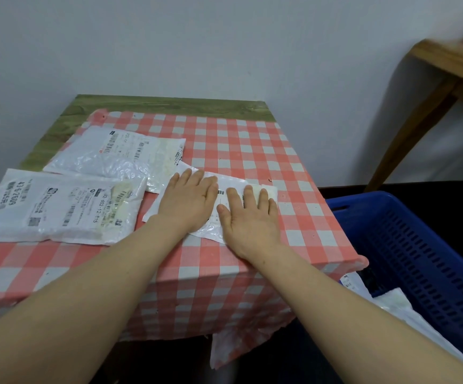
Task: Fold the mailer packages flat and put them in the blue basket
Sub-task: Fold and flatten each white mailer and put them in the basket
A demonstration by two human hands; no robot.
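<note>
Both hands lie flat, fingers straight: the left hand (190,199) and right hand (249,217) press side by side on the mailer (224,189) at table centre, flattening it. Next, I judge, it goes to the blue basket (418,245) at four o'clock.

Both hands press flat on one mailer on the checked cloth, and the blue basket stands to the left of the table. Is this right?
Not quite. The head view shows the blue basket to the right of the table, not left. The left hand and right hand do press flat on one mailer on the checked cloth.
</note>
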